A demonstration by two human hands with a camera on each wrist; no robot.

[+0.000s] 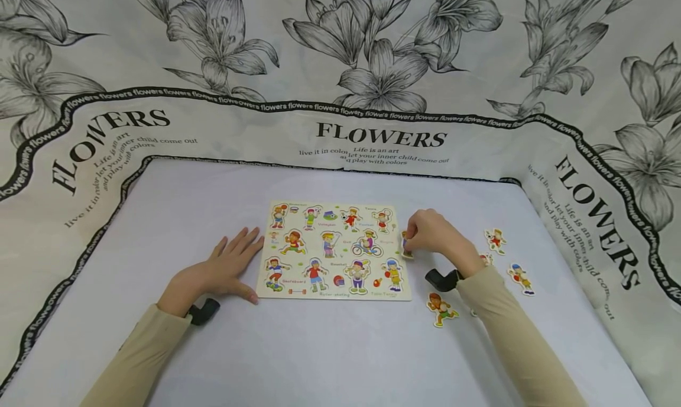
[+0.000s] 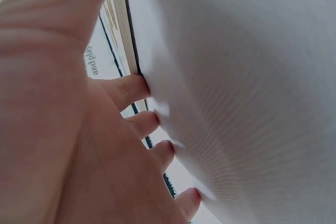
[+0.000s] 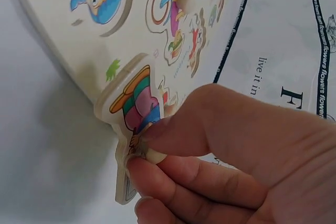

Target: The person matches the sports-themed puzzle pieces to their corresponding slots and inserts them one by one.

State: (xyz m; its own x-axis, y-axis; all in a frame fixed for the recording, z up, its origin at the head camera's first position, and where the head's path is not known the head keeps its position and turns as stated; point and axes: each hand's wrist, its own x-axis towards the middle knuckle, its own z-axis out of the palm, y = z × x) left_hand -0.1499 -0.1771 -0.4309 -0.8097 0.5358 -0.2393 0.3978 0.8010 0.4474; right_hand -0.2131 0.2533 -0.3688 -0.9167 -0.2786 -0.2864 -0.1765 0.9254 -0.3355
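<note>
My right hand (image 1: 436, 232) pinches a small wooden puzzle piece (image 3: 139, 95) between thumb and fingers, just off the right edge of a puzzle board (image 1: 405, 284). Printed on that piece is a figure in colourful clothes, feet upward in the right wrist view; the fingers cover part of it. Sports figures and words decorate the pale board, which lies flat on the table. At its left edge my left hand (image 1: 227, 271) rests with fingers spread and straight. The left wrist view shows its fingertips (image 2: 165, 150) on the white cloth by the board's side.
Loose figure pieces lie right of the board: a footballer (image 1: 496, 241), a blue-capped figure (image 1: 520, 278) and a runner (image 1: 441, 310). Others are partly hidden under the right forearm (image 1: 511, 324). A white cloth (image 1: 330, 348) covers the table, with a flower-printed border (image 1: 372, 141) behind.
</note>
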